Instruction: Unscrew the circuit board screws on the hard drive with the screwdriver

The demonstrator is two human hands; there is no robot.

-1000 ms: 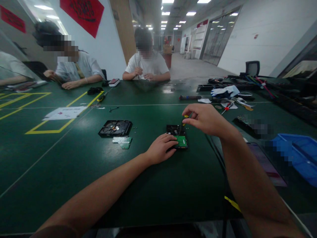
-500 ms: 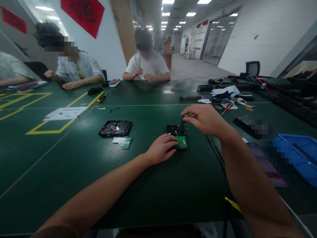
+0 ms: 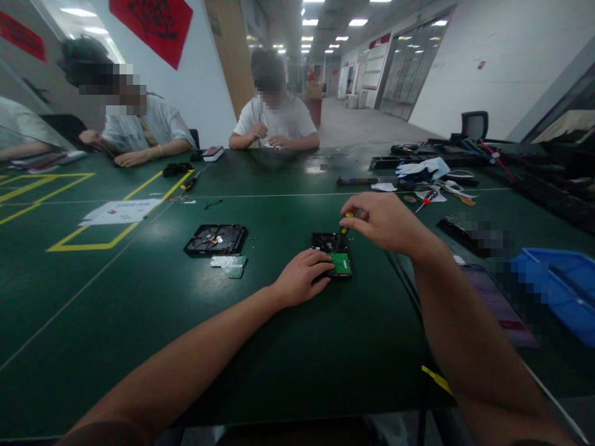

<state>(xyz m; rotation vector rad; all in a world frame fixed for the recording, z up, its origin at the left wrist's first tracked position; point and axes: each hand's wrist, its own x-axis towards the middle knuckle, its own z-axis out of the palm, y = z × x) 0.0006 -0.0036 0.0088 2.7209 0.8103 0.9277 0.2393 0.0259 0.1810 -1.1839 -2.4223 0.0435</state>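
Observation:
A hard drive (image 3: 324,241) with a green circuit board (image 3: 341,264) lies on the table in front of me. My left hand (image 3: 303,277) grips its left side, fingers across the board and thumb by the near edge. Above the drive, my right hand (image 3: 379,221) pinches the yellow-and-black handle of a screwdriver (image 3: 344,230), held nearly upright. Its shaft points down at the drive; whether the tip sits in a screw is too small to tell. To the left lie a second hard drive (image 3: 216,240) and a detached circuit board (image 3: 229,266), with tiny screws (image 3: 253,238) close by.
On the right are a blue tray (image 3: 558,291), a dark drive-like part (image 3: 469,237), a red screwdriver (image 3: 427,198) and white gloves (image 3: 423,168). A paper sheet (image 3: 121,212) lies left. Another person (image 3: 274,121) works across the table, others further left.
The screwdriver's yellow handle shows more between my right fingers, which have shifted slightly. My left hand and the hard drive stay in place. The view has tilted a little.

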